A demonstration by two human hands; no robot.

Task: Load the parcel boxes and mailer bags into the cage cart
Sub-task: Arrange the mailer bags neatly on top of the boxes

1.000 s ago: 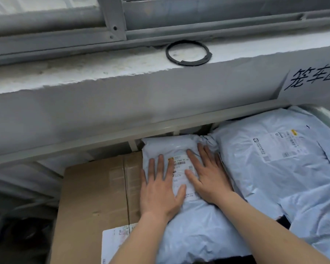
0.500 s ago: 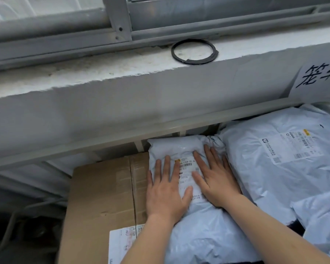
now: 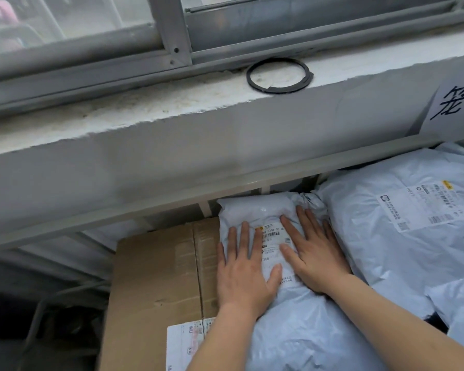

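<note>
Here both hands lie flat, fingers straight, on a grey mailer bag [image 3: 263,210]: the left hand [image 3: 243,274] beside its shipping label [image 3: 272,245], the right hand [image 3: 315,250] on the label's other side. The bag rests partly on a cardboard box [image 3: 156,277], just under the cage cart's rail [image 3: 145,212], with a larger mailer bag [image 3: 391,231] touching it on the right. A black ring [image 3: 279,76] sits on the sill [image 3: 145,108] above.

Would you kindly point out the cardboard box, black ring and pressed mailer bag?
cardboard box [image 3: 156,277]: head view, bare top face.
black ring [image 3: 281,90]: head view, nearest band.
pressed mailer bag [image 3: 257,207]: head view, far end.
</note>
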